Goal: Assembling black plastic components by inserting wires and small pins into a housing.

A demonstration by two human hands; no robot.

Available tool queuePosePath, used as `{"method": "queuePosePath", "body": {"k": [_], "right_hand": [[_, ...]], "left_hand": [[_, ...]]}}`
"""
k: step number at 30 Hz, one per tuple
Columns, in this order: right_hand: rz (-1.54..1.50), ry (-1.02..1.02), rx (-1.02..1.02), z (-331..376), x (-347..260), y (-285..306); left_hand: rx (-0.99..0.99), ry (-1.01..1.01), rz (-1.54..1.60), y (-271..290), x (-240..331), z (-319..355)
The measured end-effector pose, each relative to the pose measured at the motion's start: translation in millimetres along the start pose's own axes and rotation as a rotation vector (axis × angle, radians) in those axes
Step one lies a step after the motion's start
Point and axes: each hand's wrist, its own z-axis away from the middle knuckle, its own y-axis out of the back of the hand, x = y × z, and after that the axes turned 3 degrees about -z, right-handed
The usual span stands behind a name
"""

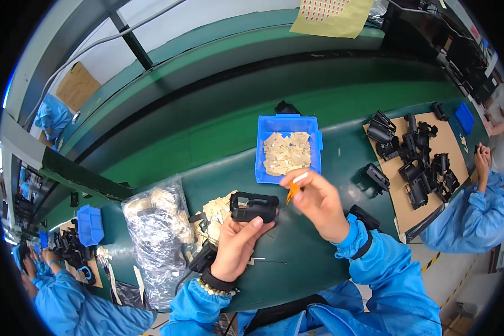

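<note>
My left hand (235, 246) is closed around a black plastic housing (253, 208) with an opening along its top. To its right, my right hand (322, 210) is raised, thumb and fingers pinched on a small orange piece (292, 192). A short white strip (301, 177) shows at the same fingertips; its kind is unclear. Just beyond that hand stands a blue plastic bin (260, 172) holding many small beige paper-like pieces (285, 154). More cream-coloured pieces (217, 210) lie heaped behind and left of my left hand.
A clear plastic bag (154, 241) of pale pieces lies at left. On the right, a cardboard sheet (451, 143) bears several black housings (417, 182). Another black housing (377, 177) stands nearer. Co-workers in blue sit at both sides, one sleeve (473, 207) close to the cardboard.
</note>
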Motion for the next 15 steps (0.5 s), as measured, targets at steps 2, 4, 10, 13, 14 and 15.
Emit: {"method": "queuePosePath", "body": {"k": [2, 4, 10, 13, 14, 15], "right_hand": [[-0.09, -0.077, -0.055, 3, 7, -6], [-0.231, -0.183, -0.167, 6, 14, -7], [-0.41, -0.359, -0.189, 10, 11, -18], [-0.352, -0.409, -0.148, 12, 9, -15], [-0.302, -0.435, -0.158, 12, 10, -14], [-0.303, -0.436, -0.158, 11, 9, -14]], "left_hand": [[-0.023, -0.021, 0.029, 3, -7, 2], [-0.065, -0.036, 0.08, 0, -8, 3], [0.062, -0.12, -0.148, 8, -19, 3], [0.023, -0.118, -0.205, 12, -14, -2], [-0.014, -0.067, -0.235, 13, -12, -3], [-0.013, -0.067, -0.236, 13, -11, -4]]}}
